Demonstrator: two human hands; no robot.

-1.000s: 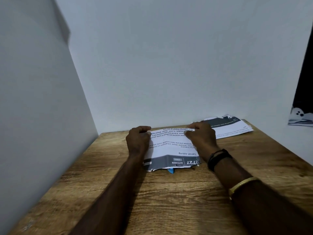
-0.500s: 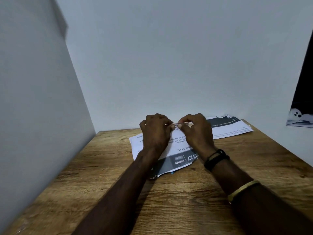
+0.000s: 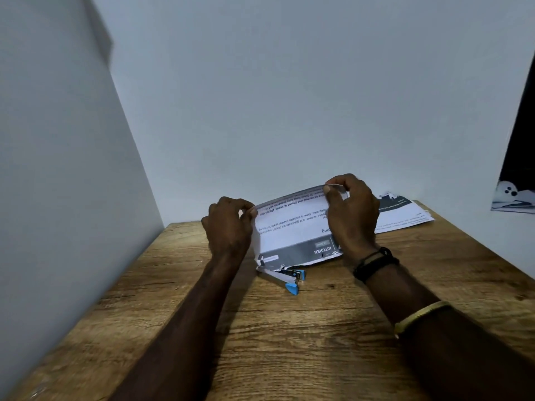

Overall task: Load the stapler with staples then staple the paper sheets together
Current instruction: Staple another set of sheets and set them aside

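Observation:
Both hands hold a printed paper sheet (image 3: pixel 292 227) tilted up off the wooden table (image 3: pixel 289 328), its grey "KITCHEN" band toward me. My left hand (image 3: pixel 228 230) pinches the far left corner. My right hand (image 3: pixel 351 215) pinches the far right corner, held higher. Under the sheet's near edge lies a silver stapler (image 3: pixel 285 277) with blue ends, flat on the table, its far part hidden by the paper. No staples are visible.
More printed sheets (image 3: pixel 402 212) lie at the back right of the table. White walls close in on the left and behind. A dark panel with a white figure (image 3: pixel 514 195) is at the right edge.
The hands, pinched close together half a second ago, have spread to the sheet's two far corners and lifted it. The stapler beneath has come into view.

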